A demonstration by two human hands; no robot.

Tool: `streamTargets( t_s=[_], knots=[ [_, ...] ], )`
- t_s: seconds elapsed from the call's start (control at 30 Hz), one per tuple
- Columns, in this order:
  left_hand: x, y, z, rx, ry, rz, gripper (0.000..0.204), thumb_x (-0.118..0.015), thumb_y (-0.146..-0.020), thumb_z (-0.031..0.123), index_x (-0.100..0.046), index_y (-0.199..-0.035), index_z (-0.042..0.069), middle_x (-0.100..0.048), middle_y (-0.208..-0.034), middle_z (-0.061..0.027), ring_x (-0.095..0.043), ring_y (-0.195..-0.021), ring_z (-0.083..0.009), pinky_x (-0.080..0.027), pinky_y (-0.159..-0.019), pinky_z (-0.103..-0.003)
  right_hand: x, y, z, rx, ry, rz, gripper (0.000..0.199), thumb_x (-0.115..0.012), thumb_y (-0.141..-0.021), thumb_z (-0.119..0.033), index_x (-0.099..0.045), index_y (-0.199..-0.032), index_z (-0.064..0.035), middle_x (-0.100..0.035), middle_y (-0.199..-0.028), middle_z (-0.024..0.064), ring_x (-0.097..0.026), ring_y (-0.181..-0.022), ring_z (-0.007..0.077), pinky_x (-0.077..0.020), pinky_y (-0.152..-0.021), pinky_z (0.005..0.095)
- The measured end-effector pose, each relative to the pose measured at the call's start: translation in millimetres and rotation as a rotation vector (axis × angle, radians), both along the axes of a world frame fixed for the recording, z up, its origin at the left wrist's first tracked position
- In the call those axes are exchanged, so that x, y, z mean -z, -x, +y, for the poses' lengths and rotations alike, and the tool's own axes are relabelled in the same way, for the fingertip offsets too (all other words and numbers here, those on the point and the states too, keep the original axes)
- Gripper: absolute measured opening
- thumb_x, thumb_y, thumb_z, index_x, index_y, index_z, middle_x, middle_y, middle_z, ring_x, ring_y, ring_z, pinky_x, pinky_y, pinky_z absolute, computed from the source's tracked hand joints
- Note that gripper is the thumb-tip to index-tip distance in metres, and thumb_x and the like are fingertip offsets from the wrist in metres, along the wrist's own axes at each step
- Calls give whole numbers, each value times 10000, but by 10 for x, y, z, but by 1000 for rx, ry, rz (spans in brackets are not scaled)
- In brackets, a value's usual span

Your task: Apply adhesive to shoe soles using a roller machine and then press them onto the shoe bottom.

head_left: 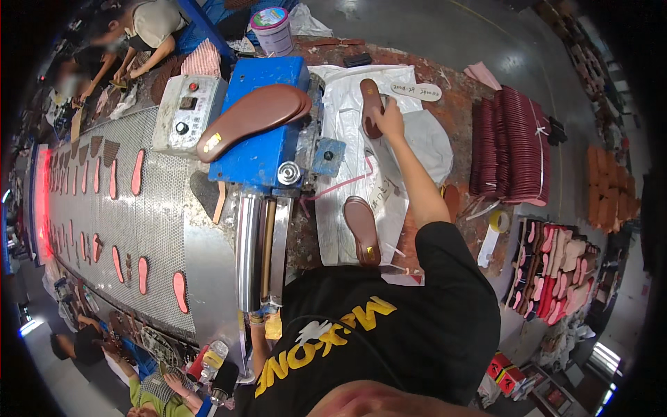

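Observation:
My right hand [389, 121] reaches far forward over the white sheet [340, 160] and grips a brown insole [369, 90] by its right edge. Beside that hand lies a pale insole [415, 92] with handwriting on it. Nearer to me on the sheet is another stack of brown insoles [359, 221] with a gold mark at the heel. More brown insoles [253, 115] are stacked on the blue machine housing [267, 73]. My left forearm [259, 346] runs up to the near end of the metal roller [249, 250]; the fingers of that hand are hidden there.
Left of the roller, a mesh conveyor [156, 229] carries rows of pink insoles. A control box [187, 115] stands by the machine. Tied maroon bundles [517, 146], a tape roll [499, 221] and a white bucket [272, 31] are around the table. Other people work at left.

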State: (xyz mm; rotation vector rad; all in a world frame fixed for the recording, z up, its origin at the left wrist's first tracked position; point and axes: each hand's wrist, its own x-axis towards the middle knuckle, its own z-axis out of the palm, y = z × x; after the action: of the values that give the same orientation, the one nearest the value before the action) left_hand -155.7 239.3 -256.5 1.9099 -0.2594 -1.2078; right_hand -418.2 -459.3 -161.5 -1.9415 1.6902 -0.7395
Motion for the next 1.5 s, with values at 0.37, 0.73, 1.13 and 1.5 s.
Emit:
streamTargets(
  t_s=[0.37,0.73,1.13,1.5],
  knots=[
    [-739,441,-128,11,-544,24,304,-557,-840,300,-551,-1011,50,-613,-964,-80,-593,-852,-210,-473,-729,-330,459,16,2,202,-286,38,913,-731,-595,-234,-231,-1338,-55,-423,-1176,233,-476,-1062,344,-414,-877,418],
    [90,-35,302,-117,-188,131,183,-556,-833,202,-576,-933,50,-626,-870,-61,-611,-756,-181,-490,-636,-307,-1909,178,661,-618,4,-787,864,-735,-575,-109,-313,-1328,-70,-440,-1245,106,-448,-1132,201,-367,-949,309],
    [230,67,191,-186,-186,167,135,-472,-702,7,-567,-794,35,-585,-633,-50,-556,-520,-148,-409,-421,-261,-2348,-1757,641,-1262,-71,182,790,-665,-546,-111,-333,-1257,-19,-445,-1199,169,-438,-1136,255,-329,-988,314],
    [-1230,-519,84,-235,87,-504,228,-528,-842,208,-624,-819,3,-569,-629,-43,-512,-546,-125,-405,-510,-272,-3208,-1319,1939,-1309,112,-125,782,-612,-556,50,-336,-1276,-79,-414,-1209,122,-410,-1173,246,-306,-1009,340]
  ],
)
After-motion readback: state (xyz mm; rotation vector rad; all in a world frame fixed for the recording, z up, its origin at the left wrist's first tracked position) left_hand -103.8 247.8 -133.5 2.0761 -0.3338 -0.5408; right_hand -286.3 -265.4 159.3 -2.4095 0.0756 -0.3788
